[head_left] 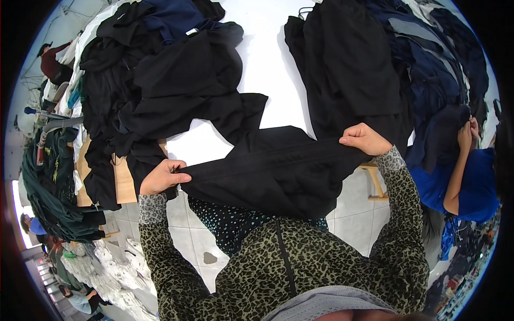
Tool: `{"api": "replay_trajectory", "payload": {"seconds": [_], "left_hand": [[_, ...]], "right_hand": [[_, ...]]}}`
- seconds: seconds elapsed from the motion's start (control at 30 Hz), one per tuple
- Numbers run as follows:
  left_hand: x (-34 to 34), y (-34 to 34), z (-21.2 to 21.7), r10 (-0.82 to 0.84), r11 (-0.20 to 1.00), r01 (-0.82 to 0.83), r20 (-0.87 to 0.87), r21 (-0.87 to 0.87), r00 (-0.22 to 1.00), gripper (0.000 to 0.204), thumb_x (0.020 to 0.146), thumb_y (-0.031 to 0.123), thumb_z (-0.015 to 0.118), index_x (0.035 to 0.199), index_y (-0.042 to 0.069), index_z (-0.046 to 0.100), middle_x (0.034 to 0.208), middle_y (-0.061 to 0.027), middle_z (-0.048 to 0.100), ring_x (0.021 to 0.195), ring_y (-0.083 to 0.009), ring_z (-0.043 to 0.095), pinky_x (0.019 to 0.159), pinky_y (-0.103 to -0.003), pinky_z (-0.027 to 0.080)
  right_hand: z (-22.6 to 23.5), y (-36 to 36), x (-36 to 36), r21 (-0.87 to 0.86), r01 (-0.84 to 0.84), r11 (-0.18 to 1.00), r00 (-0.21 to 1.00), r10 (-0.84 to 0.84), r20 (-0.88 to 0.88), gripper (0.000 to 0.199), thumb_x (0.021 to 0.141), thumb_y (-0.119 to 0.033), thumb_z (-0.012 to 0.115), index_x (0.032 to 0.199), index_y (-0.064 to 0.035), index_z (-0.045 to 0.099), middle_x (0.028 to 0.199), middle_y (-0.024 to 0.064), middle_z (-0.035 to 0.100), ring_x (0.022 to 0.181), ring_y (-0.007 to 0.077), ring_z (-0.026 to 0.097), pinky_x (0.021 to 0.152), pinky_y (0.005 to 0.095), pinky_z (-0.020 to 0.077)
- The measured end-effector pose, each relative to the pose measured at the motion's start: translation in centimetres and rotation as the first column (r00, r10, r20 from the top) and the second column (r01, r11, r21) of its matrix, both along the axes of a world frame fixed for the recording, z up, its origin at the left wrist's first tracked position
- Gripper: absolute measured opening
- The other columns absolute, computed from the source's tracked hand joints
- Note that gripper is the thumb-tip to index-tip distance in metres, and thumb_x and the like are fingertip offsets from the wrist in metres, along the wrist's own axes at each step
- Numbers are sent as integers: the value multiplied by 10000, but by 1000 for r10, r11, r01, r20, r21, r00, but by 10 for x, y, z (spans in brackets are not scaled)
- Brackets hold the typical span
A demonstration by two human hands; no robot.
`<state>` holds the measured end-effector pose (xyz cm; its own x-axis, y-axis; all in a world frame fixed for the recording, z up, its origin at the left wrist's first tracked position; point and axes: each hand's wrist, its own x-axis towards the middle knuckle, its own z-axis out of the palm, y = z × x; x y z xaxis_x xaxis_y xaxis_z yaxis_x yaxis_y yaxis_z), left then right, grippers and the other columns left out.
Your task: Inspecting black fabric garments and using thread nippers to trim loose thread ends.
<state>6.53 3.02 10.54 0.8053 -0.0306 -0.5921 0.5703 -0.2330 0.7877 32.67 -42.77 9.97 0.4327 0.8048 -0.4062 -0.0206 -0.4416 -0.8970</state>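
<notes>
A black garment (273,171) is stretched sideways between my two hands, over the near edge of a white table (262,59). My left hand (163,177) pinches one end of its band-like upper edge, thumb on top. At the other end, my right hand (366,140) grips the same edge, held slightly higher and farther out. The lower part of the cloth hangs in front of my body. Which kind of garment it is cannot be made out.
Dark garments (182,80) are heaped on the table's left. A black stack (353,64) lies on the right, beside navy clothes (436,69). A person in blue (474,182) handles dark cloth at the far right. Green garments (53,176) and white cloth (107,273) lie at left.
</notes>
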Motion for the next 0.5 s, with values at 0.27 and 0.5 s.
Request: {"api": "replay_trajectory", "payload": {"seconds": [0.27, 0.5], "left_hand": [[-4, -2, -7, -7, 999, 7, -15, -43, 1000, 195, 786, 148, 717, 709, 51, 566, 584, 101, 415, 510, -3, 323, 459, -194, 238], [-6, 0, -20, -4, 1000, 4, -18, 4, 1000, 208, 777, 162, 725, 724, 33, 572, 609, 85, 430, 558, -16, 362, 483, -200, 274]], "right_hand": [[-23, -21, 5, -5, 64, 998, 998, -64, -8, 266, 892, -161, 613, 674, -14, 575, 584, -95, 431, 557, 3, 351, 509, 195, 300], [-6, -7, -10, -12, -10, 1000, 999, 9, -52, 167, 825, -147, 689, 807, 5, 624, 653, -61, 545, 606, 21, 463, 572, 205, 400]]}}
